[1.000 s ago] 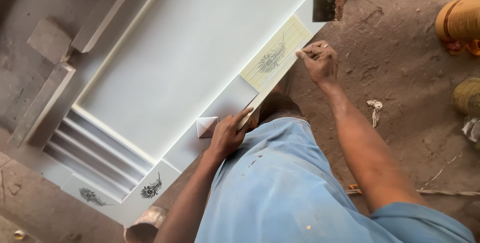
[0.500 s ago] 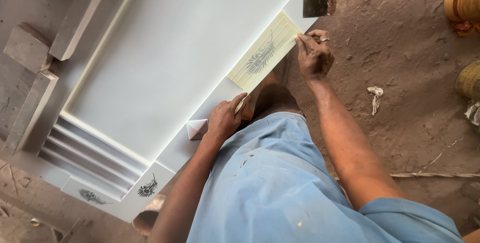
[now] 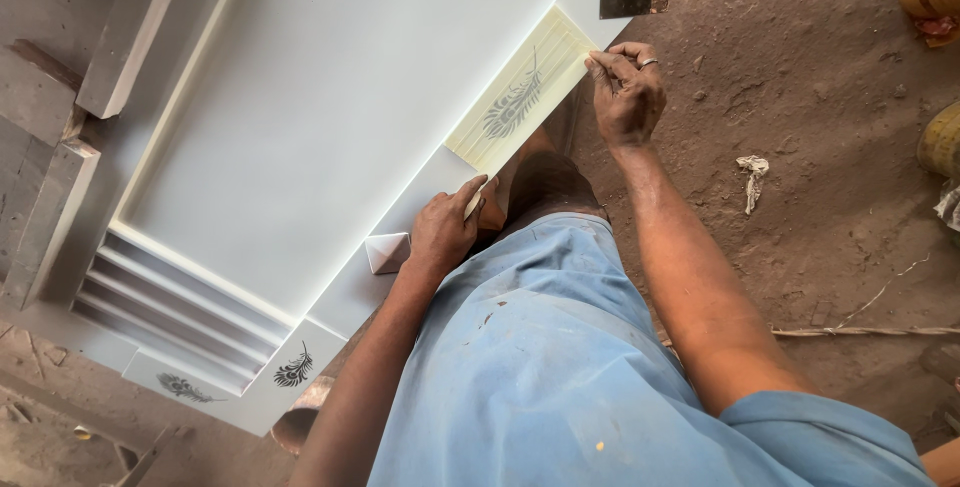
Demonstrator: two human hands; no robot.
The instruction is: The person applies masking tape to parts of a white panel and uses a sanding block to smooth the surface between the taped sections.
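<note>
Two hands hold a yellowish feather stencil (image 3: 520, 95) flat on the white door's (image 3: 330, 117) near rail: the left hand (image 3: 445, 229) pinches its near-left corner, the right hand (image 3: 625, 95) its far-right corner. It looks like positioning; pressing it down evenly likely calls for square alignment with the rail edge.

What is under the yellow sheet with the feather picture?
The yellow sheet lies on the white door panel, pinched at both ends by the left hand and right hand. What it covers stays hidden.
</note>
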